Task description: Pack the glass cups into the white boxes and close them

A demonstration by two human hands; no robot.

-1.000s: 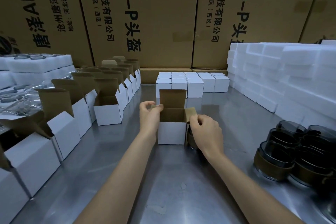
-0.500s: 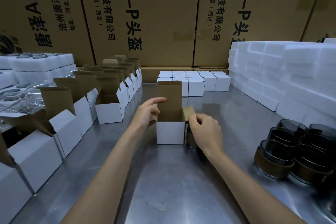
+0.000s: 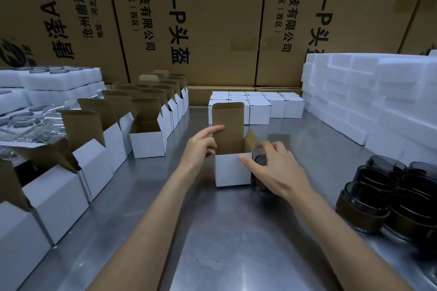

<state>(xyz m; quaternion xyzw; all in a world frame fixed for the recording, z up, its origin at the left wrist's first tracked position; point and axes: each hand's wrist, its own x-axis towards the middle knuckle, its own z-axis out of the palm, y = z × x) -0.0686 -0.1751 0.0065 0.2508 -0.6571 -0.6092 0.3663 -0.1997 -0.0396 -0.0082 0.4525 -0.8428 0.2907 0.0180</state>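
A small white box (image 3: 233, 169) stands upright in the middle of the metal surface (image 3: 236, 243), its top open and its tall brown lid flap (image 3: 228, 120) standing straight up at the back. The left hand (image 3: 201, 149) rests against the box's left side, fingers loosely extended, with the index finger touching the lower edge of the lid flap. The right hand (image 3: 276, 170) is on the box's right side with fingers spread and relaxed; its thumb touches the white front wall near the top corner, and its fingers reach toward the small right side flap (image 3: 251, 139), which leans outward. Neither hand grips anything firmly. A dark glass cup (image 3: 260, 163) sits on the surface just beside the box's right wall, mostly hidden behind the right hand. More dark cups (image 3: 390, 196) are clustered at the right edge. A row of open white boxes (image 3: 106, 149) lines the left side, and closed white boxes (image 3: 260, 106) sit at the back. Stacked white foam blocks (image 3: 378, 101) fill the right rear.
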